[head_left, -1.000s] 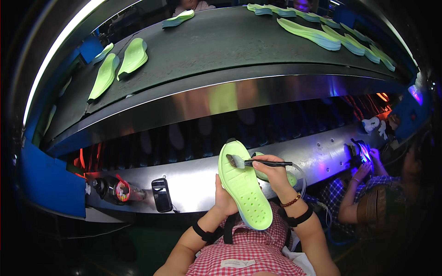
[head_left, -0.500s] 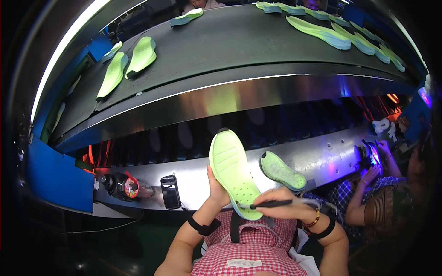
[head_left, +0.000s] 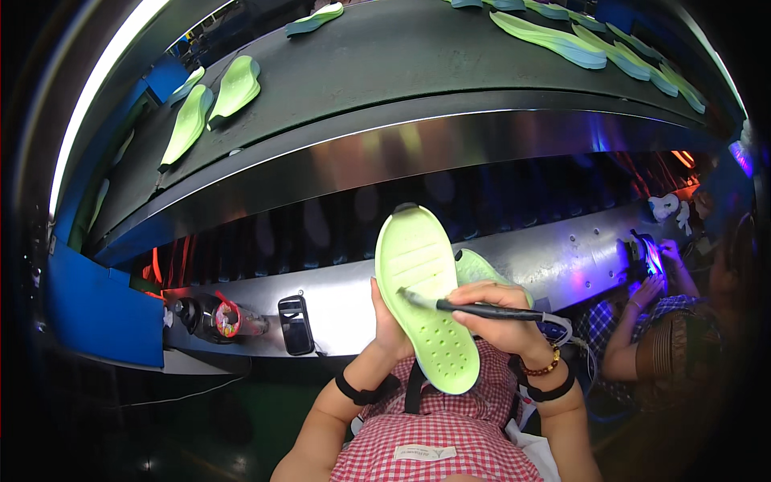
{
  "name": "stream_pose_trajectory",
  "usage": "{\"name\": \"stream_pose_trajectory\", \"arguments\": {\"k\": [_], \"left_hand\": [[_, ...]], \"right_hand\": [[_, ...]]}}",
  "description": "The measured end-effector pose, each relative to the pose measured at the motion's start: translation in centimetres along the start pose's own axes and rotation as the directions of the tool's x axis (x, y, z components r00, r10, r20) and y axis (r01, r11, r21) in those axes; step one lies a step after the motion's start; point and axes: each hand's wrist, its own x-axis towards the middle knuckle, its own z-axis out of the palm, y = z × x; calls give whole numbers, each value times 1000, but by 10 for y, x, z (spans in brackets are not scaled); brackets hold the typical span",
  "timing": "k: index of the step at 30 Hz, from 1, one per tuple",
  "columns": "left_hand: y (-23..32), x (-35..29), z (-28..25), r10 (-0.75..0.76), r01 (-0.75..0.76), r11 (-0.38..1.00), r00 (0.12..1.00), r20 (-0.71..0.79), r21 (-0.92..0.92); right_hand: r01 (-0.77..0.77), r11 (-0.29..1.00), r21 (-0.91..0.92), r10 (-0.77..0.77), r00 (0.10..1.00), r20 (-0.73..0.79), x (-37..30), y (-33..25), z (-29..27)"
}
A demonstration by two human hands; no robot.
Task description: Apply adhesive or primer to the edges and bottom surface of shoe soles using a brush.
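A lime-green shoe sole point(head_left: 418, 257) with a black toe tip and small holes near its heel is held upright before me. My left hand point(head_left: 391, 325) is closed round its left edge. Between the fingers of my right hand point(head_left: 502, 315) is a black-handled brush point(head_left: 490, 310), with a thin pale tube trailing from the handle's rear end. The brush's bristles touch the sole's inner face around its middle. A second green sole point(head_left: 480, 269) lies on the metal ledge behind, partly hidden by the held sole and my right hand.
Several green-and-blue soles point(head_left: 554, 40) lie on the dark conveyor belt point(head_left: 361, 72). On the metal ledge point(head_left: 530, 255) are a phone point(head_left: 296, 325) and a dark bottle point(head_left: 210, 316). At the right, a co-worker's hands point(head_left: 649, 291) hold a shoe part under violet light.
The brush has moved up from the holed heel area to the middle of the sole. The held sole has shifted slightly right and now covers part of the second sole.
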Motion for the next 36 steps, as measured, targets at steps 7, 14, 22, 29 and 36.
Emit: {"name": "stream_pose_trajectory", "arguments": {"k": [7,14,22,29,36], "left_hand": [[11,5,10,181,-181,978,983,-4,-105],[29,5,7,470,-466,882,880,64,-71],[47,-2,16,511,-511,859,859,41,-2],[54,-4,17,476,-480,877,871,124,0],[12,-21,0,280,-277,956,960,19,-93]], "right_hand": [[122,993,0,-122,990,73,-10,-12,-5],[90,989,118,-121,948,295,-23,-14,-5],[62,990,125,-102,934,343,-29,-9,-10],[-8,989,146,-46,929,366,-31,-8,-11],[-299,607,737,360,929,81,-45,13,12]]}}
